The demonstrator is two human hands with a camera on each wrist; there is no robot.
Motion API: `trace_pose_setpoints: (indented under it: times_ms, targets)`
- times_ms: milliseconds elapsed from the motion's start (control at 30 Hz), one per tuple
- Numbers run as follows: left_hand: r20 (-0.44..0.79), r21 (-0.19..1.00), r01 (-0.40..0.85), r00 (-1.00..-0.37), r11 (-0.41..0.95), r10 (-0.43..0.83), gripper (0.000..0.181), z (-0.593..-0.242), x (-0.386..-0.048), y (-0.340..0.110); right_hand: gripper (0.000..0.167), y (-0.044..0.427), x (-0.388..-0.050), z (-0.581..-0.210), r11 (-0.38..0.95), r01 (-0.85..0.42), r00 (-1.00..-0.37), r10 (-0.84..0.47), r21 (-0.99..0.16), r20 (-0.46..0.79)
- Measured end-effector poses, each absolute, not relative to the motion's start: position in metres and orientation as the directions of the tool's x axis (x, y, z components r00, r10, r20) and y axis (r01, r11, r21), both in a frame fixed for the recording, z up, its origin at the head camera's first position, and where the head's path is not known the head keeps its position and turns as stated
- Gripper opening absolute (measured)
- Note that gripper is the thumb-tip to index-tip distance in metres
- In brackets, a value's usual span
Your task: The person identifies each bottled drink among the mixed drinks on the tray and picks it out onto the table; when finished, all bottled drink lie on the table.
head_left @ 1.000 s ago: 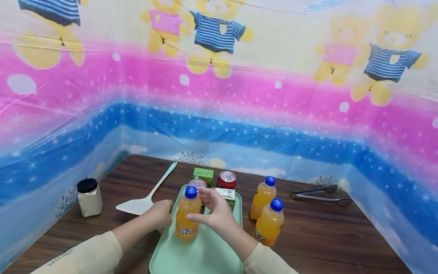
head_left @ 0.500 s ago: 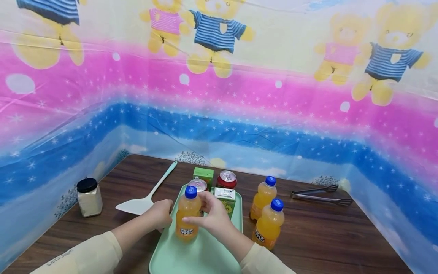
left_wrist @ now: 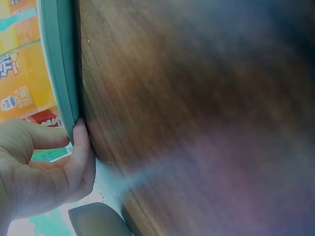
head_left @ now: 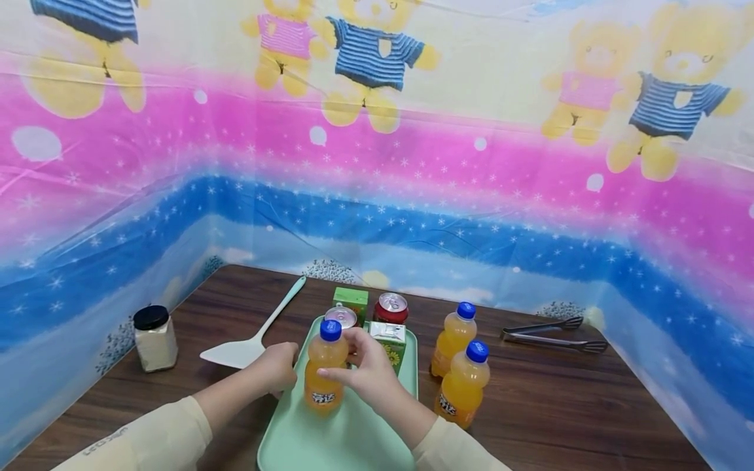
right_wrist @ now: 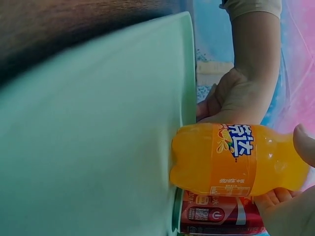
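An orange soda bottle (head_left: 325, 376) with a blue cap stands upright on the green tray (head_left: 347, 445). My right hand (head_left: 371, 373) holds its upper part, thumb on the near side and fingers behind. In the right wrist view the bottle (right_wrist: 214, 160) has its base on the tray, with a red can (right_wrist: 221, 216) beside it. My left hand (head_left: 277, 369) grips the tray's left rim; in the left wrist view the thumb and fingers of that hand (left_wrist: 49, 167) pinch the rim (left_wrist: 61, 64). Behind the bottle are a can (head_left: 340, 318) and a green drink carton (head_left: 390, 337).
Two more orange soda bottles (head_left: 462, 386) stand right of the tray, with metal tongs (head_left: 554, 337) beyond them. Behind the tray are another green carton (head_left: 351, 297) and a red can (head_left: 391, 309). A white spatula (head_left: 247, 347) and black-lidded jar (head_left: 156, 340) lie left.
My right hand has closed in around the bottle, its fingers moving slightly down and nearer to it. The left hand and the tray have stayed in place.
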State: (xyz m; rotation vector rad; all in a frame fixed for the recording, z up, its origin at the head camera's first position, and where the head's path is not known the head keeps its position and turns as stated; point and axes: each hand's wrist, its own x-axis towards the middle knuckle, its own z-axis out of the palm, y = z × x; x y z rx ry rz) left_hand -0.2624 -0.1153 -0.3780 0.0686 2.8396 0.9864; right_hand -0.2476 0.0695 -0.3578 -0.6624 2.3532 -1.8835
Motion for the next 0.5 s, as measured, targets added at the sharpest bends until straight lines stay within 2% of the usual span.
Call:
trace_pose_setpoints:
  times_ms: [500]
  targets:
    - [-0.122,0.621,-0.018,-0.99,0.783,0.074,0.024,-0.3785,-0.2634,-0.1158,0.049,0.0749,-0.2391,-0.3513,0.113,-0.273,-0.903,-0.373,-0.955,0.214]
